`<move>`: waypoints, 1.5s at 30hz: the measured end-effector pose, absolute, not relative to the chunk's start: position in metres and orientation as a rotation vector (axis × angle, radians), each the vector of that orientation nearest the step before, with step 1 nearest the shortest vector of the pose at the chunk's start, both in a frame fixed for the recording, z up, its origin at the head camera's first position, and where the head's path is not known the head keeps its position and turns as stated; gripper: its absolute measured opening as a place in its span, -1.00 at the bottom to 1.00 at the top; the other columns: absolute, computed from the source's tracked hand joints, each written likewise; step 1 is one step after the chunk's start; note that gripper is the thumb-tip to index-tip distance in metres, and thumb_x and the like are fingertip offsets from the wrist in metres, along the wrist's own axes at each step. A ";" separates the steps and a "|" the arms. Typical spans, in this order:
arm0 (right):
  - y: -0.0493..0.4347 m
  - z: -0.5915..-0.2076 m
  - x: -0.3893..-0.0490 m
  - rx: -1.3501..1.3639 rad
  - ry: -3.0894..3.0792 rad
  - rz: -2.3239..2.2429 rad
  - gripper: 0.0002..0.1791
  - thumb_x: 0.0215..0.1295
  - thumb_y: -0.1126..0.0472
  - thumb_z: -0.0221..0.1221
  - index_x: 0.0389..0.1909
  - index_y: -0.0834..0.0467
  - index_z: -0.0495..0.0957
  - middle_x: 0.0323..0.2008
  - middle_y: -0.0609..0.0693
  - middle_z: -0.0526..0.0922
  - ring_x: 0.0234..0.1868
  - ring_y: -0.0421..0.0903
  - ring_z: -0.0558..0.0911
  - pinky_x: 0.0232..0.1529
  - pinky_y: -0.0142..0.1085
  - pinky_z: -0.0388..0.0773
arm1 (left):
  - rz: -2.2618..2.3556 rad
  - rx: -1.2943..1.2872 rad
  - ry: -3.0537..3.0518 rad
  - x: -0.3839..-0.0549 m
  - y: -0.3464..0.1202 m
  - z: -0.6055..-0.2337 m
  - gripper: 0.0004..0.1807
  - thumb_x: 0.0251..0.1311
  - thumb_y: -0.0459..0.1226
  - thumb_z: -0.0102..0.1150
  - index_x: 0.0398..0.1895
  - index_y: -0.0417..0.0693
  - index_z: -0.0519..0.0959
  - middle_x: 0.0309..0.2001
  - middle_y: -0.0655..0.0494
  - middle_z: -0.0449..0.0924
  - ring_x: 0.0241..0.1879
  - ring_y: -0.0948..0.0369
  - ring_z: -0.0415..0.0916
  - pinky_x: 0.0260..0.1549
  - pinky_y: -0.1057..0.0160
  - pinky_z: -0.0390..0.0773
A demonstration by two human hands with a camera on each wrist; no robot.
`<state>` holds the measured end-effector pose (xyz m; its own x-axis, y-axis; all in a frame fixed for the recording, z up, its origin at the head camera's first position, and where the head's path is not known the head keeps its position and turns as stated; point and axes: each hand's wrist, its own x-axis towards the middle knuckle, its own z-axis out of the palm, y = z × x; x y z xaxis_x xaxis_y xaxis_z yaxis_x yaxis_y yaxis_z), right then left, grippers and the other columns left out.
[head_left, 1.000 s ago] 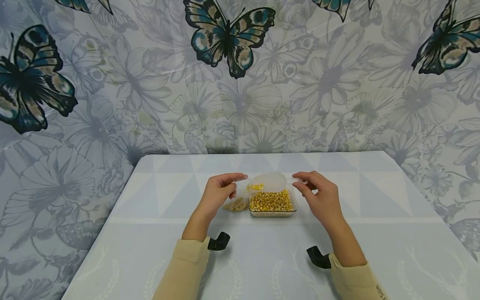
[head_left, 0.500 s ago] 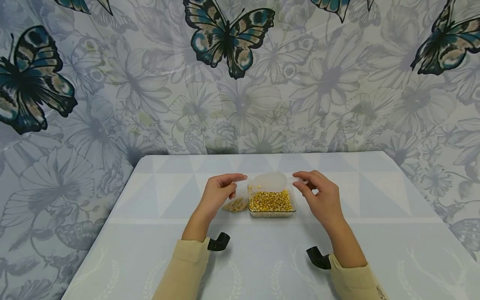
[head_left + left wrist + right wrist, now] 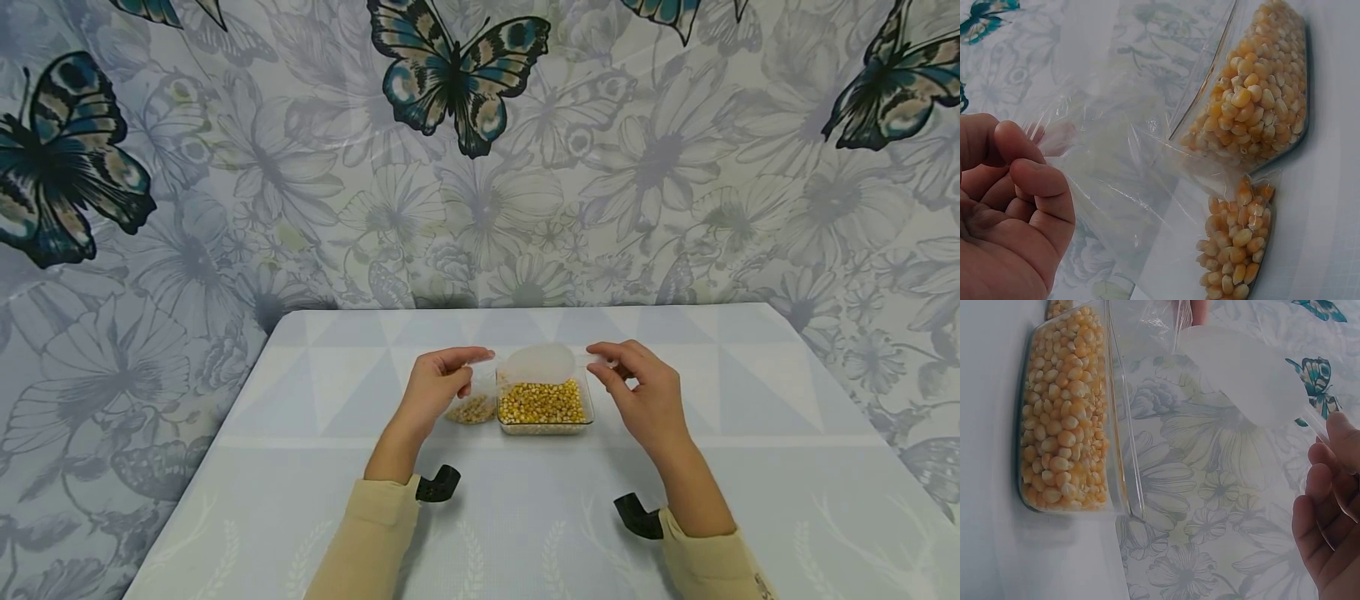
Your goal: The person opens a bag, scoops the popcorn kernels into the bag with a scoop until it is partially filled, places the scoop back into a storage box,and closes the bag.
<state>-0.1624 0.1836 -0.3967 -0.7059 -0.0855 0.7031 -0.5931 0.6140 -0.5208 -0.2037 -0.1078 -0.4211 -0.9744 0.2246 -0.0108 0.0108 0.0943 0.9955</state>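
Observation:
My left hand [image 3: 437, 383] pinches the top edge of a clear plastic bag [image 3: 1116, 181] between thumb and fingers. Corn kernels [image 3: 1235, 250] lie in the bag's bottom, which rests on the table. My right hand [image 3: 647, 392] pinches the thin handle of a translucent white scoop [image 3: 1247, 378]. The scoop's bowl is tilted, with its tip at the bag's mouth; no kernels show on it in the head view. Below and between the hands stands a glass container [image 3: 545, 429], well filled with corn kernels [image 3: 1063, 425].
The container and bag stand side by side on a pale patterned table [image 3: 525, 517]. Behind the table's far edge hangs a floral and butterfly backdrop [image 3: 525, 225]. Black wrist mounts [image 3: 639, 515] stick out inward from both sleeves.
Yellow kernels seen at the scoop's left end a second ago dwindled to a few, then none. The scoop shifted only slightly; both hands stayed almost still.

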 end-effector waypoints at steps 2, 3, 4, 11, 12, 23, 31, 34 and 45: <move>0.184 -0.396 -0.163 0.528 -2.194 1.025 -0.67 0.08 0.45 0.38 -0.10 0.15 0.71 -0.41 -0.04 0.63 -0.49 -0.35 0.49 -0.38 -0.62 0.43 | 2.004 0.248 2.200 -0.203 -0.108 -0.420 -0.56 0.32 -0.45 -0.03 0.12 0.07 0.68 0.15 0.09 0.68 -0.59 0.20 0.27 -0.54 0.26 0.23; 0.184 -0.396 -0.163 0.526 -2.195 1.027 -0.67 0.08 0.45 0.39 -0.10 0.15 0.72 -0.41 -0.04 0.63 -0.49 -0.35 0.49 -0.38 -0.63 0.43 | 2.005 0.252 2.201 -0.202 -0.108 -0.419 -0.56 0.32 -0.45 -0.04 0.12 0.08 0.68 0.15 0.09 0.68 -0.59 0.22 0.26 -0.54 0.26 0.23; 0.184 -0.396 -0.163 0.525 -2.195 1.027 -0.67 0.09 0.45 0.38 -0.10 0.15 0.71 -0.41 -0.03 0.63 -0.49 -0.35 0.49 -0.38 -0.63 0.43 | 2.007 0.254 2.200 -0.202 -0.108 -0.419 -0.56 0.32 -0.45 -0.04 0.11 0.08 0.68 0.15 0.10 0.68 -0.60 0.23 0.26 -0.54 0.26 0.22; 0.185 -0.396 -0.163 0.497 -2.210 1.032 -0.69 0.10 0.44 0.38 -0.11 0.16 0.72 -0.40 -0.04 0.64 -0.49 -0.37 0.50 -0.37 -0.64 0.43 | 2.008 0.241 2.212 -0.202 -0.108 -0.418 -0.54 0.30 -0.46 -0.04 0.11 0.10 0.69 0.13 0.10 0.68 -0.60 0.23 0.26 -0.55 0.26 0.22; 0.186 -0.396 -0.163 0.492 -2.212 1.029 -0.69 0.10 0.44 0.38 -0.11 0.16 0.72 -0.40 -0.04 0.64 -0.48 -0.37 0.50 -0.37 -0.64 0.43 | 2.007 0.235 2.216 -0.202 -0.108 -0.418 -0.54 0.30 -0.46 -0.04 0.11 0.10 0.69 0.13 0.09 0.69 -0.60 0.24 0.26 -0.55 0.26 0.22; 0.189 -0.396 -0.164 0.448 -2.231 1.026 -0.73 0.13 0.41 0.37 -0.13 0.15 0.71 -0.41 -0.06 0.63 -0.47 -0.39 0.49 -0.37 -0.65 0.43 | 2.023 0.229 2.219 -0.201 -0.107 -0.417 -0.53 0.30 -0.47 -0.05 0.09 0.12 0.69 0.12 0.12 0.69 -0.60 0.22 0.26 -0.54 0.28 0.23; 0.193 -0.397 -0.166 0.431 -2.220 1.092 -0.75 0.16 0.42 0.35 -0.14 0.16 0.72 -0.42 -0.04 0.64 -0.54 -0.38 0.50 -0.43 -0.61 0.45 | 2.033 0.207 2.221 -0.201 -0.108 -0.417 -0.54 0.29 -0.47 -0.03 0.10 0.09 0.69 0.13 0.11 0.68 -0.60 0.24 0.25 -0.53 0.28 0.23; 0.195 -0.398 -0.167 0.416 -2.218 1.106 -0.76 0.17 0.42 0.34 -0.14 0.16 0.72 -0.42 -0.03 0.64 -0.55 -0.38 0.51 -0.45 -0.61 0.44 | 2.037 0.201 2.218 -0.202 -0.108 -0.417 -0.54 0.28 -0.48 -0.03 0.10 0.08 0.69 0.13 0.10 0.68 -0.59 0.22 0.26 -0.53 0.27 0.23; 0.201 -0.404 -0.170 0.363 -2.260 1.151 -0.79 0.22 0.39 0.32 -0.14 0.13 0.72 -0.42 -0.04 0.63 -0.55 -0.34 0.50 -0.52 -0.56 0.41 | 2.040 0.171 2.215 -0.203 -0.108 -0.418 -0.54 0.28 -0.48 -0.02 0.09 0.10 0.70 0.12 0.13 0.70 -0.56 0.13 0.27 -0.54 0.30 0.23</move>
